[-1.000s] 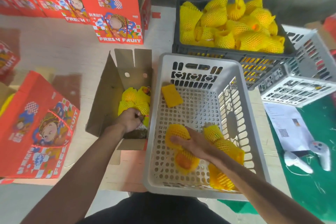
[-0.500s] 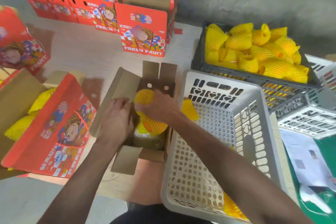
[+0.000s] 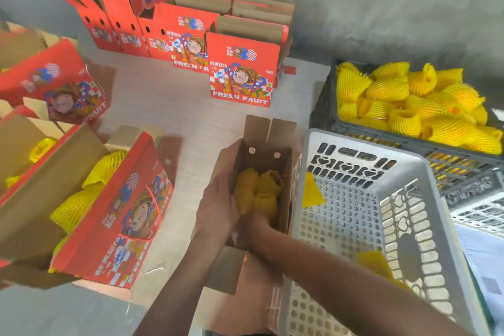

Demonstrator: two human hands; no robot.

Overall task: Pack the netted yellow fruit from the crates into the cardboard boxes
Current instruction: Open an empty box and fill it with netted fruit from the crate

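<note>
1. Filled boxes (image 3: 81, 199), at 9 o'clock: red cartons lying tilted on the surface (image 3: 169, 106), yellow netted fruit showing in their open tops. They lean; I judge a knock from my elbow could tip them.
2. Spare boxes (image 3: 240, 73), at 12 o'clock: upright red cartons marked "FRESH FRUIT", flaps open, standing well apart from my work.
3. My left hand (image 3: 215, 207), at centre: fingers straight, pressed flat against the left wall of the open box (image 3: 285, 188), steadying it. It holds nothing.
4. Netted fruit (image 3: 257, 191), inside the open box: several pieces packed close together, foam sleeves touching. This is where the task's fruit now lies.
5. My right hand (image 3: 255, 226), reaching into the box from 6 o'clock: its fingers are hidden among the fruit, so I cannot tell whether it grips a piece or has let go.
6. Risk: the box is narrow and its walls are thin; forcing fruit down could bulge a wall, bruise the fruit or strip a sleeve.
7. White crate (image 3: 354, 215), at 3 o'clock, just beside the box: almost empty, with a loose yellow sleeve (image 3: 312, 194) inside. Fruit near my forearm is half hidden.
8. Dark crate (image 3: 327, 106), at 2 o'clock: heaped with netted fruit yet to be packed.
</note>
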